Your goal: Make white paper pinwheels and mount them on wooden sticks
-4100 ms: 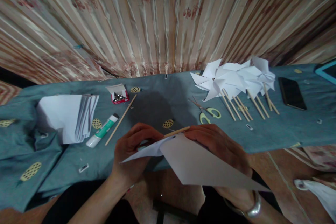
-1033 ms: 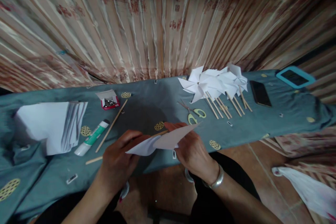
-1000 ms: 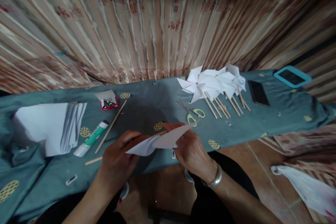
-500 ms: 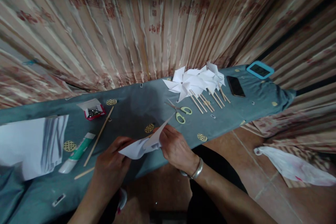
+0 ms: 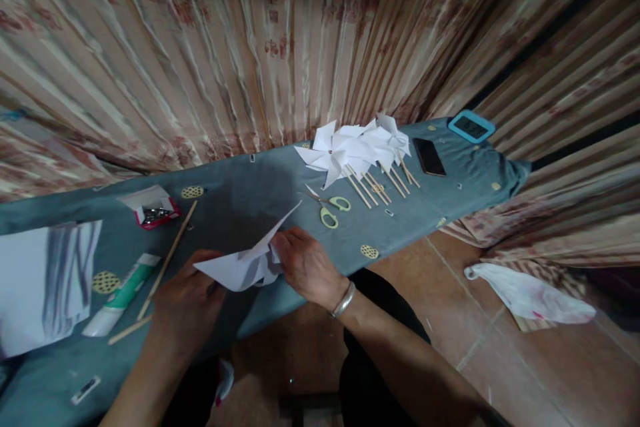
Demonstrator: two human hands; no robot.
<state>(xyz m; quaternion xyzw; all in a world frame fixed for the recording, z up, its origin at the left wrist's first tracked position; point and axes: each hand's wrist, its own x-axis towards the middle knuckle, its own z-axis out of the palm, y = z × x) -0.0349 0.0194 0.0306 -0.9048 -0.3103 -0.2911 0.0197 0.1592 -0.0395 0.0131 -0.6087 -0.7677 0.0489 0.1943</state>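
Observation:
A folded white paper pinwheel (image 5: 243, 268) is held between my two hands above the table's near edge. My left hand (image 5: 187, 303) grips its left side, with the fingertips partly hidden behind the paper. At its right side, my right hand (image 5: 309, 265) is closed on the folds, the thumb and fingers pressed together. Beyond my right hand lie scissors (image 5: 330, 208) with pale green handles. Two wooden sticks are near my left hand; the longer stick (image 5: 167, 260) slants across the cloth, and the shorter stick (image 5: 129, 331) is partly covered by that hand.
Several finished pinwheels (image 5: 355, 147) on sticks lie at the back. On the left are a paper stack (image 5: 30, 287), a green and white tube (image 5: 123, 297) and a red box (image 5: 157, 213) of small metal pieces. A phone (image 5: 429, 157) and a blue-framed device (image 5: 471, 125) lie right.
My head view has shifted, so the table's things sit further left. The paper in my hands has turned, showing a wider face on its left side; both hands still hold it.

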